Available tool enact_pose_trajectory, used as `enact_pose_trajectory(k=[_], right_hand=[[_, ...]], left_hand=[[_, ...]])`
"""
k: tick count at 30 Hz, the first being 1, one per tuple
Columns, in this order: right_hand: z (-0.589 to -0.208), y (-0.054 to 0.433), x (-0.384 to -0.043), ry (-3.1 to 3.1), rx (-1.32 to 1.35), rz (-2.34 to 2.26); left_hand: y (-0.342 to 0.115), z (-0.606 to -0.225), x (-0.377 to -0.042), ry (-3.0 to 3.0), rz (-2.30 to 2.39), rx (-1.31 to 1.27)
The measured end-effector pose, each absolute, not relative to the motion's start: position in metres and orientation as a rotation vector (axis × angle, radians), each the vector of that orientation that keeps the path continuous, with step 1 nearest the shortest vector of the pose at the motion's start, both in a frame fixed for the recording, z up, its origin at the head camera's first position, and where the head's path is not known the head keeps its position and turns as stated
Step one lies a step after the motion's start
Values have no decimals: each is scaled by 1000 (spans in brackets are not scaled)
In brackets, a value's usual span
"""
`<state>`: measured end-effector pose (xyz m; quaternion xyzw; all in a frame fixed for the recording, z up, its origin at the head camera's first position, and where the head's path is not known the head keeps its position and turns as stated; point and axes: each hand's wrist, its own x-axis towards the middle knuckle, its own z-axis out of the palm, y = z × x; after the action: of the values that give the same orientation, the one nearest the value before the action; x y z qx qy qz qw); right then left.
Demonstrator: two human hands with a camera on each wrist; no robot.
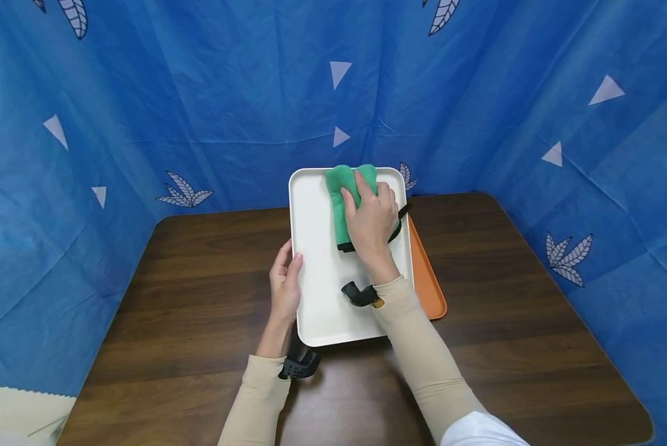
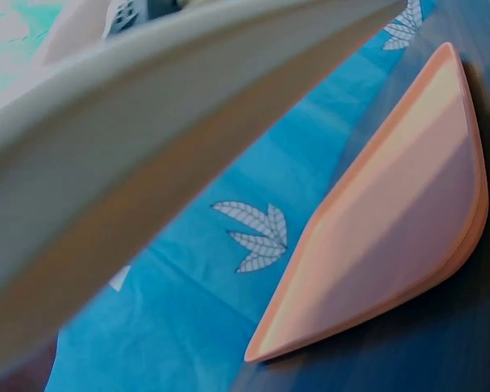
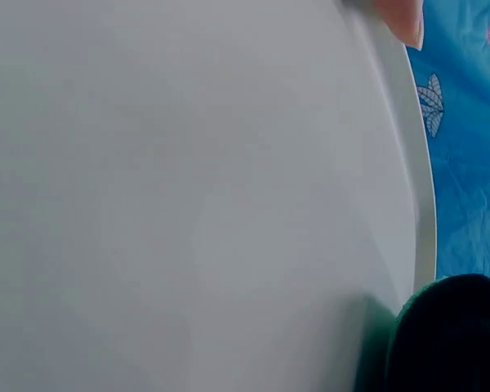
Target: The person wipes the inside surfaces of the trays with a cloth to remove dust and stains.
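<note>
A white rectangular tray (image 1: pixel 322 279) is held up off the table, its inner face toward the head camera. My left hand (image 1: pixel 285 285) grips its left rim, thumb in front and fingers behind. Near the tray's top right, my right hand (image 1: pixel 373 223) holds a folded green cloth (image 1: pixel 340 214) with a black edge against the inner face. In the right wrist view, the cloth (image 3: pixel 449 335) looks dark at the lower right, and a left thumb tip (image 3: pixel 404 18) shows at the rim. The tray's side (image 2: pixel 147 139) crosses the left wrist view.
An orange tray (image 1: pixel 427 272) lies on the brown wooden table (image 1: pixel 210 297), partly hidden behind the white one. Blue curtain (image 1: pixel 227 93) with leaf and triangle prints hangs around the table's back and sides. Each wrist wears a black camera mount (image 1: pixel 301 365).
</note>
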<state>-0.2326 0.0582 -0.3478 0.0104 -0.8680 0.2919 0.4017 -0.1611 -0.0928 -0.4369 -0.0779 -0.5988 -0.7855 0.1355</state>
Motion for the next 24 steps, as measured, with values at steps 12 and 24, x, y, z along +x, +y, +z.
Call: enact_pose_trajectory(k=[12, 24], right_hand=[[-346, 30, -226, -2179, 114, 688], [-348, 12, -217, -2179, 150, 690]], left_hand=[[-91, -436, -160, -1715, -2279, -253], [-91, -437, -161, -1730, -2247, -261]])
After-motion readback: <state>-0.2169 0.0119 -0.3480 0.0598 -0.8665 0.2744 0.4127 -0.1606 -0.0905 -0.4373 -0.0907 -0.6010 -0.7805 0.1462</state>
